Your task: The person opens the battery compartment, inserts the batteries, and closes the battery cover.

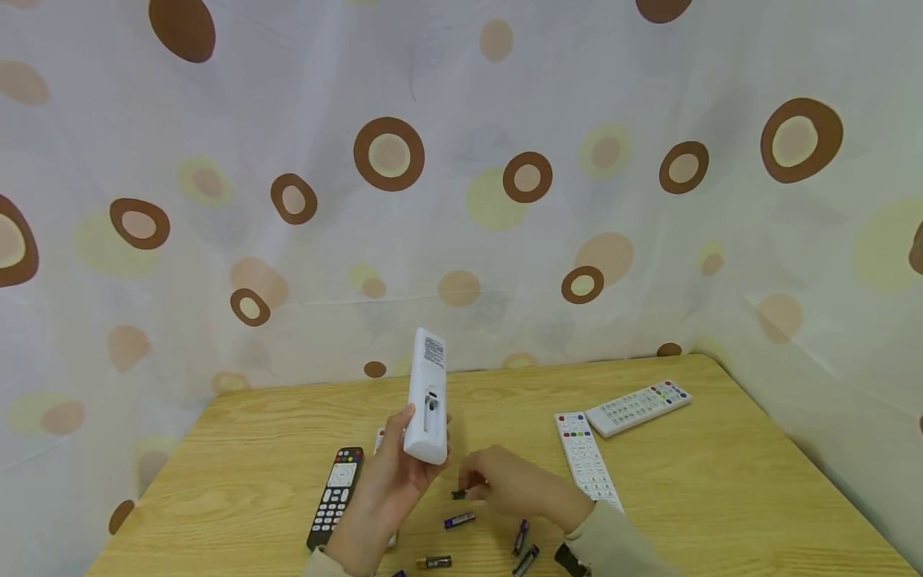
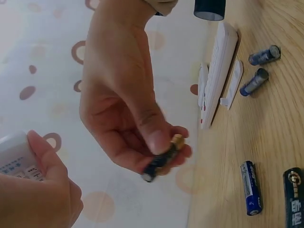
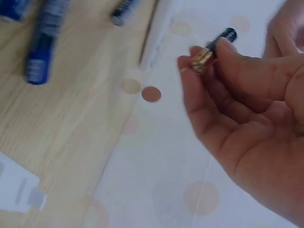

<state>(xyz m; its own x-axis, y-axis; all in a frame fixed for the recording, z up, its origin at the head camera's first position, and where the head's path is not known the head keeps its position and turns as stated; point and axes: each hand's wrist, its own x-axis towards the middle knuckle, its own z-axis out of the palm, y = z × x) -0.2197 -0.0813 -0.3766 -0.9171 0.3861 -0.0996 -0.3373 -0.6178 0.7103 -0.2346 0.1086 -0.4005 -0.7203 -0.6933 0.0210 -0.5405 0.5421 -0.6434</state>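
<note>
Upright in my left hand [image 1: 392,477] is a white remote control [image 1: 429,373], its back turned toward me and its battery compartment uncovered. My right hand [image 1: 508,481] is just to the right of it and lower, over the table. Between its thumb and fingers it pinches a black and gold battery [image 3: 216,50], which also shows in the left wrist view. Below the hands lie several loose batteries, among them a blue one [image 1: 459,520] and another black and gold one [image 1: 434,562].
A black remote [image 1: 335,497] lies left of my left forearm, and part of another white remote shows behind that hand. Two white remotes [image 1: 587,458] [image 1: 638,407] lie to the right. A white battery cover [image 3: 16,185] rests on the wooden table [image 1: 721,481]. Behind hangs a dotted curtain [image 1: 461,240].
</note>
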